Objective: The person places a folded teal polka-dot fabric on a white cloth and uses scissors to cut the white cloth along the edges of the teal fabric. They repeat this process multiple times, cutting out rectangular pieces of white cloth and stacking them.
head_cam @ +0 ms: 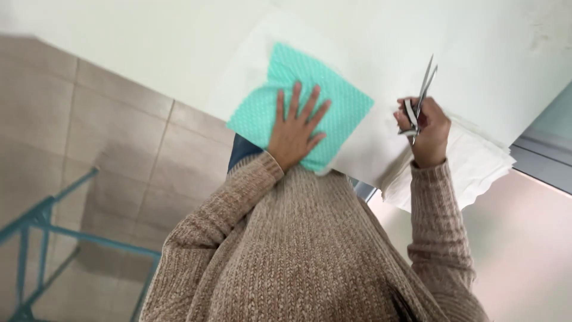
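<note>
left hand (293, 132) flat on green cloth (333, 101), right hand (428, 128) gripping scissors (422, 95)

Teal dimpled cloth (310, 98) lying flat on a white sheet (369, 149), metal scissors (421, 98) upright, blades nearly closed, pale handles
</note>
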